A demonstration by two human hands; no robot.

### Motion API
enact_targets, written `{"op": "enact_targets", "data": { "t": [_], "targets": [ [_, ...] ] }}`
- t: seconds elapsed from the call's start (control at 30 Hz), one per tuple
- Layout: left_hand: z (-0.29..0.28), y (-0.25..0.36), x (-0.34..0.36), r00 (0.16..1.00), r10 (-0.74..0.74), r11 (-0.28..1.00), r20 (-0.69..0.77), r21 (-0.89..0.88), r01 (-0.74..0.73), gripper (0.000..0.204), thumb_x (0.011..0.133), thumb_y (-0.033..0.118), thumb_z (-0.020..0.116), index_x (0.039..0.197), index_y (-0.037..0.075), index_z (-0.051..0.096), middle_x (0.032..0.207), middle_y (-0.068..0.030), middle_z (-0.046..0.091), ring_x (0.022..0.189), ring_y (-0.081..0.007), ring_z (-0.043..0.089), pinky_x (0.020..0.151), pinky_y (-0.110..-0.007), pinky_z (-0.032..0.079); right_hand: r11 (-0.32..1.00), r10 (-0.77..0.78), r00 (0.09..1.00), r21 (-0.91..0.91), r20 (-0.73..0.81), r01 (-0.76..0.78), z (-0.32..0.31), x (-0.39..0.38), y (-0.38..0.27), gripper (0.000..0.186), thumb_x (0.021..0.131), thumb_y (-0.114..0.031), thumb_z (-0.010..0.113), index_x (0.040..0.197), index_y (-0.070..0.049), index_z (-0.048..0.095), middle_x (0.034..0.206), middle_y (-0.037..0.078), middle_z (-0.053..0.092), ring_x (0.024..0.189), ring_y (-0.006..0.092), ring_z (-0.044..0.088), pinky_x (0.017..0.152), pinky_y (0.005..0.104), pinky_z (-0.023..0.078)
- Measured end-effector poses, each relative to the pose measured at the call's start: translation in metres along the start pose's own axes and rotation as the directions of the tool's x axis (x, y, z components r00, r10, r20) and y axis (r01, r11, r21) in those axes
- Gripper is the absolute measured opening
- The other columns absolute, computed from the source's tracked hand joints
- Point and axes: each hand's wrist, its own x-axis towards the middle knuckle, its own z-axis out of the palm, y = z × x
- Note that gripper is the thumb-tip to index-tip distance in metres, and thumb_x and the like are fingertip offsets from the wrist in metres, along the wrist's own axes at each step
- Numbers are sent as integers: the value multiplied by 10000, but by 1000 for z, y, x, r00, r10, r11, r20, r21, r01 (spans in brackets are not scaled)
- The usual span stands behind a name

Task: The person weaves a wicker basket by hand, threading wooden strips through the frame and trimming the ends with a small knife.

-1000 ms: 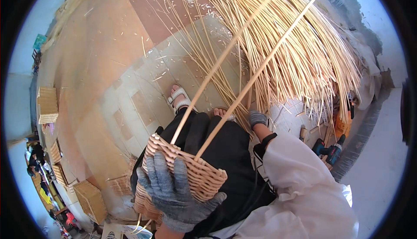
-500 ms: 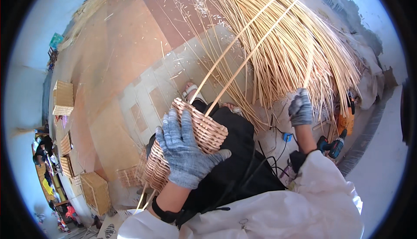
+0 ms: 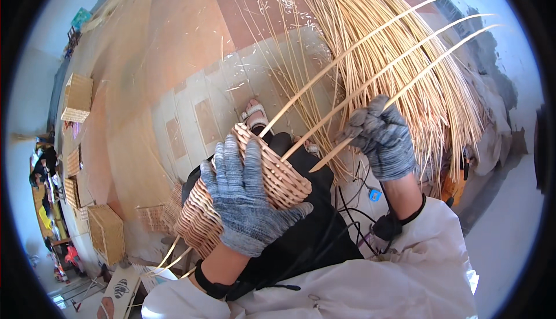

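Observation:
A woven wicker piece (image 3: pixel 200 212) lies tilted across my lap, on black cloth. My left hand (image 3: pixel 243 197), in a grey knit glove, rests flat on it with fingers stretched out. Two long pale rods (image 3: pixel 325 71) rise from the weave's far right edge toward the upper right. My right hand (image 3: pixel 382 139), gloved alike, is closed around a third wicker rod (image 3: pixel 431 68). That rod's lower tip is just right of the weave, apart from it. Short rod ends (image 3: pixel 168 253) poke out at the weave's lower left.
A large heap of loose rods (image 3: pixel 399 87) spreads at the upper right. Black cables (image 3: pixel 353 203) and a blue object (image 3: pixel 375 194) lie by my right forearm. Wicker baskets (image 3: pixel 106 235) stand at the left. A cardboard sheet (image 3: pixel 200 110) and scraps cover the floor ahead.
My right hand has moved left and inward with its rod, bringing the lower tip close to the weave. The two rods in the weave now lean further right. My left hand stays on the weave.

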Motion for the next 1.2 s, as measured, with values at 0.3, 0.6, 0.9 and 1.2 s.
{"op": "enact_targets", "data": {
  "t": [0.3, 0.6, 0.9, 1.2],
  "targets": [
    [7, -5, 1, 997, -21, 1000, -72, 12, 22, 1150, 563, 737, 675, 1359, -25, 347, 1342, -304, 369, 1263, -445, 356, 1045, -614, 162, 995, 67, 986, 63, 156, -77, -4, 14, 10, 123, 859, -38, 598, 886, -51, 479, 814, 162, 611, 763, 321, 639, 798, 500, 546],
    [6, -3, 5, 996, -27, 1000, -90, -8, 26, 1088, 578, 705, 671, 1339, -15, 377, 1316, -290, 394, 1233, -434, 386, 1013, -612, 211, 934, 102, 904, 274, 415, -231, -11, 36, 33, 186, 950, -175, 484, 801, -65, 472, 696, 184, 583, 713, 365, 627, 793, 544, 523],
    [6, 2, 8, 995, -38, 999, -90, -37, 34, 1080, 565, 671, 683, 1333, -22, 372, 1330, -269, 398, 1208, -437, 391, 1020, -605, 206, 811, -86, 976, 583, 201, -49, 17, 36, 21, 413, 934, -488, 482, 708, -144, 450, 544, -34, 449, 427, 88, 424, 451, 255, 440],
    [7, 4, 7, 995, -31, 999, -97, -38, 27, 1048, 587, 654, 658, 1332, -28, 379, 1349, -228, 415, 1190, -418, 409, 1005, -600, 225, 827, 46, 994, 554, 103, -96, 6, 34, 38, 557, 952, -610, 267, 589, -199, 368, 466, -48, 351, 321, 102, 299, 287, 276, 255]
  ]
}}
